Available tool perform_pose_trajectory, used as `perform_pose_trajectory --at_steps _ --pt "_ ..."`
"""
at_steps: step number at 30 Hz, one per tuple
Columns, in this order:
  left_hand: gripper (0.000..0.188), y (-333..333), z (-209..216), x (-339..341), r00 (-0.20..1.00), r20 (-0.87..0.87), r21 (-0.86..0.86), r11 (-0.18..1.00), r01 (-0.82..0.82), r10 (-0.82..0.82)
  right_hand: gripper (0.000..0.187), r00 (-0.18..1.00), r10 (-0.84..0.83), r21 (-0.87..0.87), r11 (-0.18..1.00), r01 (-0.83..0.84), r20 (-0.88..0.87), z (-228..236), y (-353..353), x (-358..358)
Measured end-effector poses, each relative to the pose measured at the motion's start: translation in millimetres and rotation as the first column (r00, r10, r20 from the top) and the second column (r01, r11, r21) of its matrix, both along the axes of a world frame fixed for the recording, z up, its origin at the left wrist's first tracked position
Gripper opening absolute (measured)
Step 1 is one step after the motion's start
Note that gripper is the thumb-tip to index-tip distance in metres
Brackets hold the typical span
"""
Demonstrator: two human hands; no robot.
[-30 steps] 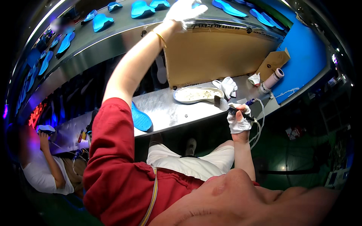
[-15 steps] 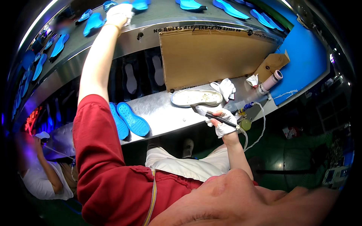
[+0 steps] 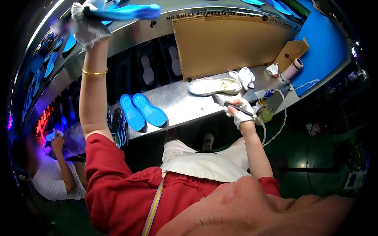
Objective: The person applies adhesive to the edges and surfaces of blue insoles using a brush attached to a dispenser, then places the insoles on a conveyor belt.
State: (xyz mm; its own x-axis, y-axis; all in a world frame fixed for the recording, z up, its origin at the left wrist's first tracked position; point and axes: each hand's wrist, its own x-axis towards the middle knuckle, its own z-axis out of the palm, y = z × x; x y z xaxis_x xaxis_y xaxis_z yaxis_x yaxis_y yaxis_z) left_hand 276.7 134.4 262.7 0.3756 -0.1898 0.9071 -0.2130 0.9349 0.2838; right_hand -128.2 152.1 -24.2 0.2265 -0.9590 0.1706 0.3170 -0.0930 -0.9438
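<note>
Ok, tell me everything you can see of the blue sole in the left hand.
The blue sole looks smooth, like foam or rubber, with a dark area at the end gripped by the gloved left hand. Seen nearly edge-on, it points rightward, by the raised metal ledge. Blur hides finer detail.

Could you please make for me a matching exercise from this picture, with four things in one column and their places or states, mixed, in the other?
Column one
1. Left hand
2. Right hand
3. Two blue soles
4. Pink bottle

Column two
A. Side by side on the metal shelf
B. Gloved, gripping a black-handled tool
C. Near the blue board, at the far right of the work area
D. Gloved, raised, holding a blue piece with a black end

Right pairs: 1-D, 2-B, 3-A, 4-C.
</note>
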Motion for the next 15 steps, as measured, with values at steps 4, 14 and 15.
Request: perform_pose_trajectory --at_steps 4,14,15 --pt "0.047 2.3 -51.9 -43.7 0.708 -0.022 0.302 0.670 0.678 -0.706 0.019 0.993 -0.093 -0.017 0.995 0.095 0.072 -7.3 2.4 -14.1" --pt "0.090 74.4 -277.6 -179.4 -0.243 -0.904 -0.056 -0.467 0.883 -0.351 0.017 0.992 -0.045 -0.177 0.984 0.024 -0.118 21.2 46.4 -7.1" --pt "0.093 81.8 -275.2 -183.7 -0.138 -0.932 0.036 -0.465 0.885 -0.335 0.018 0.980 -0.063 -0.211 0.977 0.022 -0.190 20.9 45.3 -4.1"
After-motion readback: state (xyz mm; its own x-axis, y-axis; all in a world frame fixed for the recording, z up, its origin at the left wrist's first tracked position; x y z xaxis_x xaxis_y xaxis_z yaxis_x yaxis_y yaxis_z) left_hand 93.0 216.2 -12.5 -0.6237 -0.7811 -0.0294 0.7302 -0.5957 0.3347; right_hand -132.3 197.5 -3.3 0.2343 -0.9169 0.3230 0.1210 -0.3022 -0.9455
